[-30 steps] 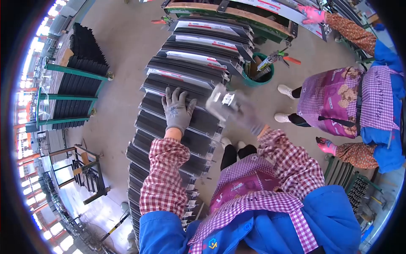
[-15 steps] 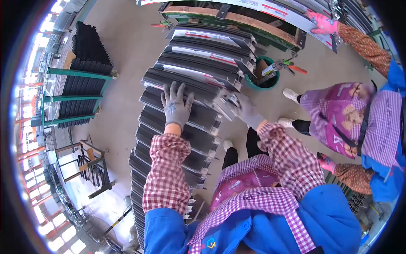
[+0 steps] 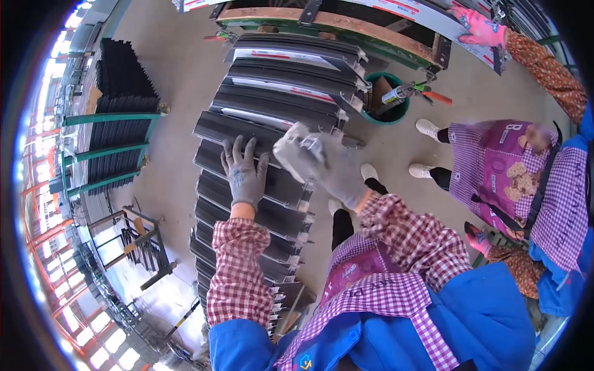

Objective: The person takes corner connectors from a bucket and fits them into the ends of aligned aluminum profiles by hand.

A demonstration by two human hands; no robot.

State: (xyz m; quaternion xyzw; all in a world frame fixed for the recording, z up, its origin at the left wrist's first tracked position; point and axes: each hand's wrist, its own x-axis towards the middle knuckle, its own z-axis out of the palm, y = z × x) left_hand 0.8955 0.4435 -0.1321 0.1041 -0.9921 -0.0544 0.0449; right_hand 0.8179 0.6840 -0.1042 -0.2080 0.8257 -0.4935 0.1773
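My left hand (image 3: 244,176), in a grey work glove, lies flat with fingers spread on a dark grey metal profile (image 3: 216,128). It is one of several long dark profiles laid side by side in a row below me. My right hand (image 3: 340,170), gloved too, is closed around a pale grey-white piece (image 3: 289,151) with a shiny metallic part near my fingers. Motion blur hides its exact kind. The piece is over the right part of the same row; whether it touches a profile I cannot tell.
A green bucket (image 3: 369,111) with a sealant-type tube (image 3: 396,94) and orange-handled pliers (image 3: 438,97) stands right of the row. A co-worker's pink-gloved hand (image 3: 479,28) rests on a white-labelled profile on the far bench (image 3: 346,25). A green rack (image 3: 111,119) with stacked dark profiles stands left.
My right hand has moved left and slightly up with the pale piece, nearer my left hand. My left hand stays flat on the profiles. The view has shifted a little.
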